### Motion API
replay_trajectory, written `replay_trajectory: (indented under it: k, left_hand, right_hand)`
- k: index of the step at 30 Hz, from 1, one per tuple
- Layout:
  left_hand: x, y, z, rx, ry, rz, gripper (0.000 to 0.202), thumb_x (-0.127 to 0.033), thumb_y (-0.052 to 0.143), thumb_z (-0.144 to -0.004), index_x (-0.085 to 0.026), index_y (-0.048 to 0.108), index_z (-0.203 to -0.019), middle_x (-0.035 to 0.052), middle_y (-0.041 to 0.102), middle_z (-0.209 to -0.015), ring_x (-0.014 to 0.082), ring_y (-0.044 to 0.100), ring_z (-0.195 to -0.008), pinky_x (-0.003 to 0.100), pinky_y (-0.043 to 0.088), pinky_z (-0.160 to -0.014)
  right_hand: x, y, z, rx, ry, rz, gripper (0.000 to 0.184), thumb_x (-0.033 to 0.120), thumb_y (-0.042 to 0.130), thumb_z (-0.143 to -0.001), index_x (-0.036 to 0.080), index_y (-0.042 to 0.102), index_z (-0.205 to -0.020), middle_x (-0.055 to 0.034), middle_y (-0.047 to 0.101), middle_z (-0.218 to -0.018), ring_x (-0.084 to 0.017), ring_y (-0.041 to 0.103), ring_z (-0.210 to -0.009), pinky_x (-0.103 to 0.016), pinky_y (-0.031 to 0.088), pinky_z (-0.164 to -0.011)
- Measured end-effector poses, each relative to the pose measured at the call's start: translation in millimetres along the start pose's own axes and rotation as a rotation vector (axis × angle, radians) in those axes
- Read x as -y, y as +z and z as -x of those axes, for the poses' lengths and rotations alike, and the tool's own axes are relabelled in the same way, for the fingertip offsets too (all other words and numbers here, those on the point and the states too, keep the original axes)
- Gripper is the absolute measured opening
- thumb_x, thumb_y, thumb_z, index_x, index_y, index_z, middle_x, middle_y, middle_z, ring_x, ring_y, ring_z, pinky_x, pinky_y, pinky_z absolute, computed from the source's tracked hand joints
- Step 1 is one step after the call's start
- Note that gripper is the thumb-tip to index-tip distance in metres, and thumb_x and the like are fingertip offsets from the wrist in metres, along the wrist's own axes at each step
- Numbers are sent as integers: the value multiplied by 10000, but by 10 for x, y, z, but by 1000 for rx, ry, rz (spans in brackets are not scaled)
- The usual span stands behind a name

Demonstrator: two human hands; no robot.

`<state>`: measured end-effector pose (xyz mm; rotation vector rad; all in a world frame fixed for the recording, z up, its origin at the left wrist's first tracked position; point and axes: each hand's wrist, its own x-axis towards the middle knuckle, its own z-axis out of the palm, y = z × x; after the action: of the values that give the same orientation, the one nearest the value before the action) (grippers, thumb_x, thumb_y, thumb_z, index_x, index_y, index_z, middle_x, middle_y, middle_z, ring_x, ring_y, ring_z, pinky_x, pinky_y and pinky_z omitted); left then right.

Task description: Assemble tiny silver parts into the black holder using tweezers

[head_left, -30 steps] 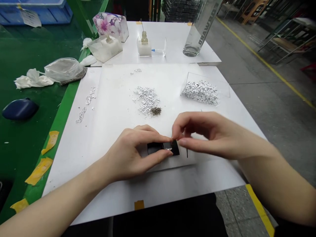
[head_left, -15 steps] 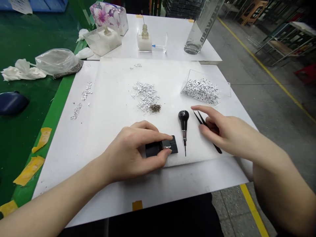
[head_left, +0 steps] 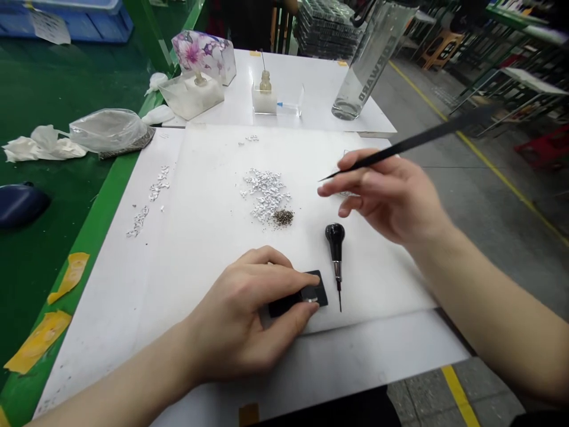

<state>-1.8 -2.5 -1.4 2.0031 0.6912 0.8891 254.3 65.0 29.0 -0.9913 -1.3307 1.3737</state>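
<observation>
Head view, my clock centred on the black block (head_left: 320, 289), which lies on the white mat (head_left: 208, 196). Left hand (head_left: 249, 308): thumb and forefinger clasping the block. Right hand (head_left: 391, 196), between one and two o'clock: grasping tweezers (head_left: 400, 145), raised. Screwdriver (head_left: 335, 243): two o'clock, untouched. Dark-grain pile (head_left: 283, 217): twelve. Step, I judge: steadying work, tweezers readied; next move calls for fine aim, light pinch.

1 flowered box (head_left: 203, 54) stands left of 1 tall clear bottle (head_left: 368, 68).
</observation>
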Motion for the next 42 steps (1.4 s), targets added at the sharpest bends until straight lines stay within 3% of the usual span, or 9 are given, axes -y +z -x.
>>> replay_trajectory:
  k: [3, 8, 11, 18, 23, 42]
  left_hand:
    - [-38, -12, -37, 16, -27, -14, 232, -131, 689, -959, -124, 783, -1171, 31, 805, -834, 195, 699, -861, 328, 610, -852]
    - [-87, -1, -66, -2, -23, -59, 193, -111, 688, -958, -114, 762, -1136, 26, 811, -896, 176, 717, -859, 329, 604, -871]
    - [-80, 12, -50, -12, -21, -70, 164, -114, 686, -959, -136, 743, -1111, 24, 806, -909, 181, 707, -867, 343, 601, -854]
    - [-53, 0, -50, 32, -23, -23, 173, -116, 673, -972, -161, 726, -1131, 28, 818, -954, 181, 717, -860, 349, 606, -852]
    - [-30, -18, -72, 39, -18, 9, 185, -102, 685, -964, -107, 753, -1136, 45, 819, -961, 171, 722, -858, 341, 601, -868]
    - [8, -75, -104, 84, -33, 70, 156, -109, 738, -936, -78, 778, -1084, 38, 822, -944, 152, 724, -866, 306, 577, -875]
  right_hand:
    - [-302, 74, 22, 26, -105, 120, 208, 434, 774, -973, 226, 763, -976, -17, 796, -769, -176, 786, -762, -261, 638, -634]
    - [-414, 88, 124, 159, -224, 428, 155, 337, 711, -1032, 292, 812, -1141, -52, 793, -1103, -196, 752, -1003, -314, 635, -821]
    - [-393, 112, 130, 205, -286, 535, 163, 243, 717, -1017, 290, 815, -1139, -52, 800, -1129, -215, 744, -1047, -363, 622, -931]
    - [-412, 179, 156, 189, -316, 586, 149, 156, 696, -1008, 231, 779, -1107, -38, 819, -1062, -191, 763, -994, -316, 634, -895]
    - [-417, 167, 164, 174, -348, 637, 134, 129, 695, -998, 205, 767, -1082, -39, 811, -1040, -172, 760, -980, -271, 628, -895]
    - [-424, 168, 145, 162, -341, 629, 141, 113, 720, -984, 205, 795, -1060, -28, 824, -1039, -163, 764, -976, -267, 630, -891]
